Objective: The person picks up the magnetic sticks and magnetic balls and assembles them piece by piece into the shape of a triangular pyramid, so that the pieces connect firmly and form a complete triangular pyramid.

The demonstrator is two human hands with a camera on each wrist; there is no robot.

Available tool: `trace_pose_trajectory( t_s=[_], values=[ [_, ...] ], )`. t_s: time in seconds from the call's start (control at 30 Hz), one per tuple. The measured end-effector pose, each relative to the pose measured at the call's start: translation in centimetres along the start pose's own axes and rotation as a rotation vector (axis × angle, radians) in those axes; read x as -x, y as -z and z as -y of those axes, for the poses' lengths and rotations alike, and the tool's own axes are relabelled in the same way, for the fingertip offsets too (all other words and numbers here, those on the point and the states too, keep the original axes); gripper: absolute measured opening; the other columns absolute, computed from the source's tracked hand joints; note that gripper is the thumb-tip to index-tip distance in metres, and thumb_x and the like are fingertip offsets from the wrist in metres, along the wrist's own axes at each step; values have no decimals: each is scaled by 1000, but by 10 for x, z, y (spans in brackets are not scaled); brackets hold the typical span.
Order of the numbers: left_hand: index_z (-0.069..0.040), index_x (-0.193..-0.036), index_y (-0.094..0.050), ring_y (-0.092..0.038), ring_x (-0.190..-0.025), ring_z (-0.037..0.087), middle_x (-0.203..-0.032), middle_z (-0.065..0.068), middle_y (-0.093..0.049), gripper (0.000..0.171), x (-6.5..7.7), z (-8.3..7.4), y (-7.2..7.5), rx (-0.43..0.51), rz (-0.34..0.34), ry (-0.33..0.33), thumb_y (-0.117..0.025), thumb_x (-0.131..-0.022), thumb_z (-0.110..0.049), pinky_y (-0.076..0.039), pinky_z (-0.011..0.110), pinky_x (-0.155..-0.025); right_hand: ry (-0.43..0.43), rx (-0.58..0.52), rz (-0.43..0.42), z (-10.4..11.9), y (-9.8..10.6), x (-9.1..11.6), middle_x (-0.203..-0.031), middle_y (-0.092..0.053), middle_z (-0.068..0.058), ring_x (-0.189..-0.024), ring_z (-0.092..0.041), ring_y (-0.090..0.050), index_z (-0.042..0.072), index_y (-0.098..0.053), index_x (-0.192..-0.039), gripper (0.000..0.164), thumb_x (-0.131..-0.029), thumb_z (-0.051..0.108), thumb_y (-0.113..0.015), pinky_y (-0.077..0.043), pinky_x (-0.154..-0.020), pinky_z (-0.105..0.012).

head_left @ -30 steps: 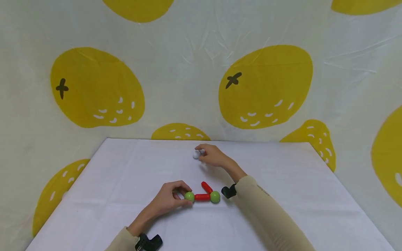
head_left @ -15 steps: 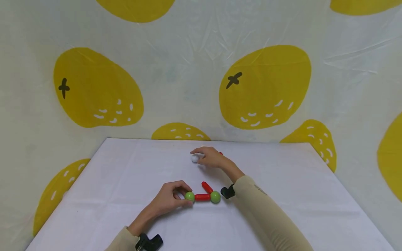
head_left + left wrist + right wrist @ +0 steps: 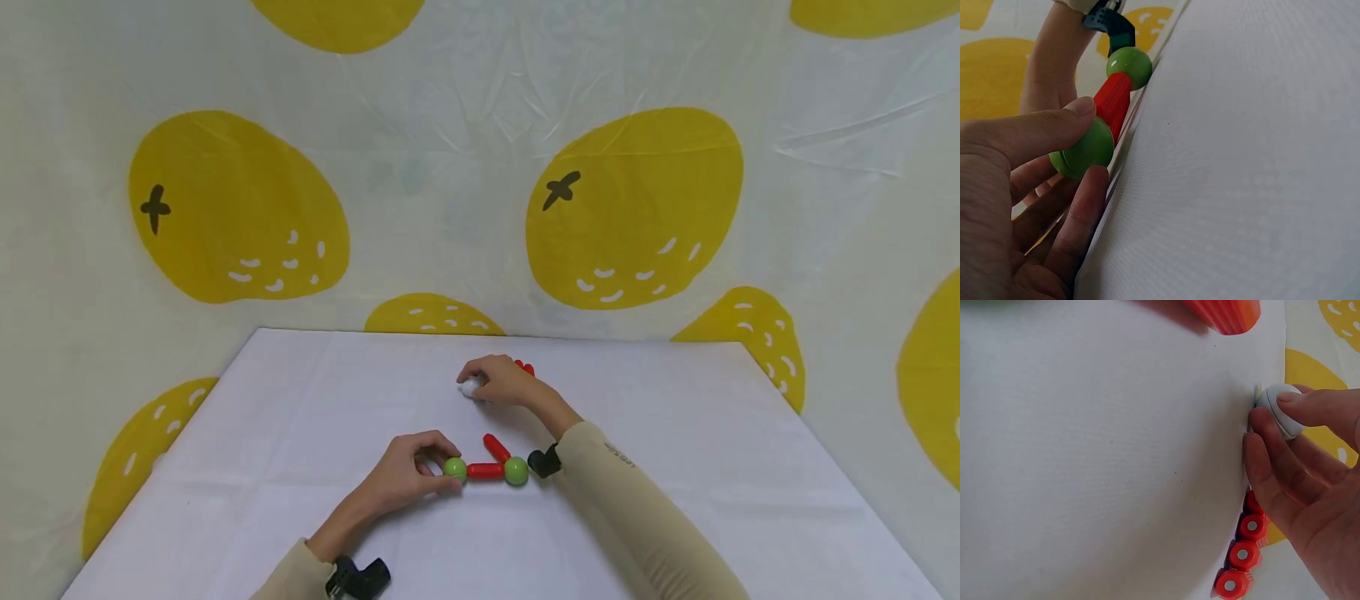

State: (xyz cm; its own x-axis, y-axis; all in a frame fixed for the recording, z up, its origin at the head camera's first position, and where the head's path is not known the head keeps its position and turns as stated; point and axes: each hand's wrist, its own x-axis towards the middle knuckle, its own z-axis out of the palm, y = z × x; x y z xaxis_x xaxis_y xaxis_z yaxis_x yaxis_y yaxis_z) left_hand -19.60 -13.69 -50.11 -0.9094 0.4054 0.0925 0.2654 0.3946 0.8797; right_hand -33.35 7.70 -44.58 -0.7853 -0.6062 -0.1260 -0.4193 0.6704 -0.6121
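Observation:
My left hand [image 3: 408,467] pinches a green ball [image 3: 455,469] between thumb and fingers, near the front of the white table. A red magnetic rod [image 3: 486,472] runs from that ball to a second green ball [image 3: 516,471], from which another red rod [image 3: 497,447] slants back and left. Farther back, my right hand [image 3: 504,381] holds a white ball [image 3: 1282,411], thumb on one side and fingers on the other. In the head view the fingers cover part of this ball.
Several red rods [image 3: 1242,554] lie side by side at the back, with round metal ends showing in the right wrist view; the right hand partly hides them in the head view. Behind the table [image 3: 322,392] hangs a white cloth [image 3: 435,183] with yellow fruit shapes.
My right hand has come slightly nearer along with the white ball, uncovering red rods behind it. The left hand and the green-and-red assembly stay in place.

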Motion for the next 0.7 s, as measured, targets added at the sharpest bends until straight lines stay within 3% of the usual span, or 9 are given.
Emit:
trace_pose_trajectory(
  t_s=[0.3,0.7],
  values=[
    [-23,-106,-75,-68,-87,6,-97,-7,-75,32,0,-2,-1,5,1,34,-90,-79,-31,-58,22,-70,33,-41,22,-3,2,7,-115,-72,-5,-87,-18,-59,15,-73,-121,27,-95,8,-70,-54,-72,-25],
    [-22,-107,-75,-68,-87,6,-96,-9,-75,33,1,-4,0,12,1,39,-90,-79,-31,-58,23,-71,56,-99,39,5,13,30,-121,-70,-12,-97,-21,-66,13,-72,-125,29,-96,13,-70,-58,-80,-28]
  ],
)
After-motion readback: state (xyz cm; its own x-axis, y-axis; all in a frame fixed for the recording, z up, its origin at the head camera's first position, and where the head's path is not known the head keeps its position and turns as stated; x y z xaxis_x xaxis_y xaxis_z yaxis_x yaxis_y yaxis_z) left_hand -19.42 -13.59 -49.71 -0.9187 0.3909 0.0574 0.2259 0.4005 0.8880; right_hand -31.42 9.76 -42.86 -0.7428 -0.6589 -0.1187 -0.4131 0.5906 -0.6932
